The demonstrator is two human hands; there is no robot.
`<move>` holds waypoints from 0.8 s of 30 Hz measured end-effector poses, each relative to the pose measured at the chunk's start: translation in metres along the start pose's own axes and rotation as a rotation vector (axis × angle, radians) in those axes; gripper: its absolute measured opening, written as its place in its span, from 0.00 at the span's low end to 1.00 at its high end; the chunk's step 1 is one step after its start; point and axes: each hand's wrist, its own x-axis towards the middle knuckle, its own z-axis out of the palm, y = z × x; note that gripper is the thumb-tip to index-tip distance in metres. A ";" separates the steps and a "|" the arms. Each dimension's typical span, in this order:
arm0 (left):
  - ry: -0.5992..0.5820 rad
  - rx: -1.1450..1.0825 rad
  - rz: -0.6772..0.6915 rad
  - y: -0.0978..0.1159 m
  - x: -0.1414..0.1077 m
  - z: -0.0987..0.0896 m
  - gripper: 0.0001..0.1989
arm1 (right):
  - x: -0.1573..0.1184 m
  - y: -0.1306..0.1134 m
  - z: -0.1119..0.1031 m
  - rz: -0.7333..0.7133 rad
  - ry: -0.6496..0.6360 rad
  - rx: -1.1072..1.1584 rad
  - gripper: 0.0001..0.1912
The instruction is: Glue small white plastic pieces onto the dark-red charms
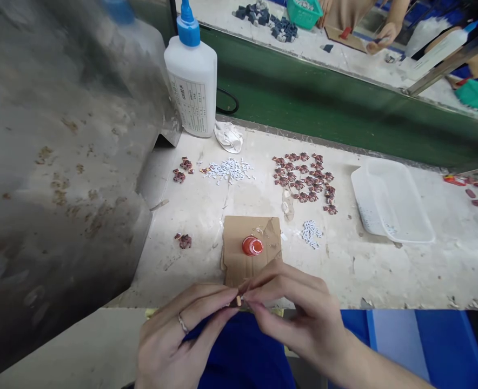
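Note:
My left hand (184,327), with a ring on one finger, pinches a small brown figurine (238,300) with an orange part at the table's front edge. The fingertips of my right hand (299,305) are pressed together against it; any tiny piece between them is too small to make out. Just beyond my hands lies a cardboard piece (233,232) bearing a small red pot (252,246). A little pile of pale tiny pieces (312,234) is to its right, and a larger pale pile (231,170) lies farther back. One brown figurine (183,241) sits to the left.
Rows of brown figurines (304,178) stand at the back right, beside a translucent plastic tub (409,205). A white glue bottle (194,81) and a crumpled white cloth (228,136) are at the back. A metal panel (60,162) bounds the left. Co-workers' hands (389,35) show beyond the green partition (283,86).

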 end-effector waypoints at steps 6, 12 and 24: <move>0.030 -0.043 -0.005 0.003 0.002 0.002 0.09 | 0.002 -0.003 -0.003 -0.073 -0.038 -0.102 0.11; 0.002 -0.088 0.006 0.001 0.001 0.001 0.11 | 0.002 -0.005 0.000 0.022 0.072 0.069 0.11; 0.045 -0.039 0.015 0.005 0.003 0.002 0.10 | -0.003 -0.011 -0.012 -0.243 -0.130 -0.348 0.10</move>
